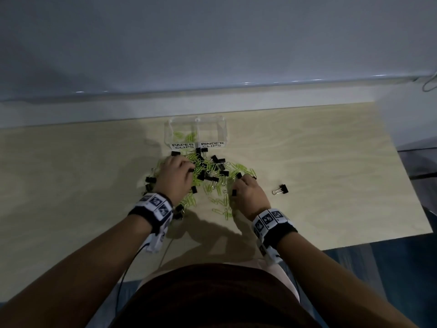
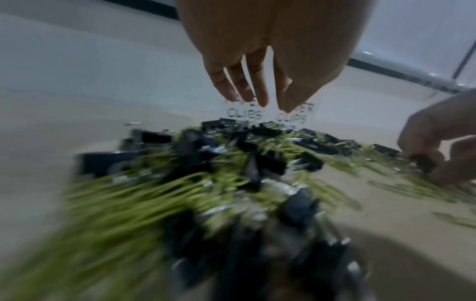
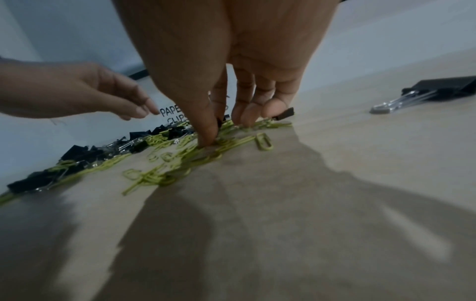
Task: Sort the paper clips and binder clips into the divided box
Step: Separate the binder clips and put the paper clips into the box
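A clear divided box (image 1: pixel 195 129) stands at the back of the table, labelled PAPER CLIPS on the left and BINDER CLIPS on the right. A few green paper clips (image 1: pixel 188 136) lie in its left compartment. In front of it is a mixed pile of green paper clips (image 1: pixel 210 185) and black binder clips (image 1: pixel 221 166). My left hand (image 1: pixel 179 172) (image 2: pixel 270 101) hovers over the pile's left side, fingers hanging straight and holding nothing. My right hand (image 1: pixel 238 185) (image 3: pixel 221 130) is down on the pile's right edge, thumb and fingers pinching a black binder clip (image 2: pixel 425 163) among paper clips.
One stray binder clip (image 1: pixel 281 189) (image 3: pixel 438 91) lies alone to the right of my right hand. The wooden table (image 1: pixel 331 162) ends close on the right and near my body. A wall ledge (image 1: pixel 212 91) runs behind the box.
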{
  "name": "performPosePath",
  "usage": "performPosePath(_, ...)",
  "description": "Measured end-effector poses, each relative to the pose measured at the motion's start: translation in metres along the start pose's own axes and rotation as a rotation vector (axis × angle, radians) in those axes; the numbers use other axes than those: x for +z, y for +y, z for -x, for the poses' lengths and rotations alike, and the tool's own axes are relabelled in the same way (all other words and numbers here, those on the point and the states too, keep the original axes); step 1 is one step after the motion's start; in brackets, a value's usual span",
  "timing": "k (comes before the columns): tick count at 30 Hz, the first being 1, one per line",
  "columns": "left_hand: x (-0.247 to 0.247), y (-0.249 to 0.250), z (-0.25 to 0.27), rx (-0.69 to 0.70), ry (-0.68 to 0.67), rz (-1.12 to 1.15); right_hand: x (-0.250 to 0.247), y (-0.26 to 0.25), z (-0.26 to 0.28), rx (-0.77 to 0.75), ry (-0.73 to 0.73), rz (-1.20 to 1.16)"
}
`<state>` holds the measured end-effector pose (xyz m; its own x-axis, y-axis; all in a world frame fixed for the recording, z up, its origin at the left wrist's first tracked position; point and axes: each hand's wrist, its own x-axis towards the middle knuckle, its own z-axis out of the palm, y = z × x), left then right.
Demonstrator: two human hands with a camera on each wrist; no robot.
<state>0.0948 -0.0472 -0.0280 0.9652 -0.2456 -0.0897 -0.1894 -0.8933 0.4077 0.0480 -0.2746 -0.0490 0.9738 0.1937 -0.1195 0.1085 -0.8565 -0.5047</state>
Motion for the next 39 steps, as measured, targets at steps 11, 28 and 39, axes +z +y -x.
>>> performPosePath(11,0.046,0.077,-0.047,0.037,-0.264,-0.029,-0.045,0.063,-0.004,0.537,0.161,-0.099)
performPosePath(28,0.001,0.001,-0.016,-0.012,-0.012,0.046,-0.036,0.015,-0.044,0.016,-0.195,0.22)
performPosePath(39,0.036,0.063,-0.062,0.33,-0.271,-0.23,-0.051,0.055,-0.008,0.049,0.175,-0.01)
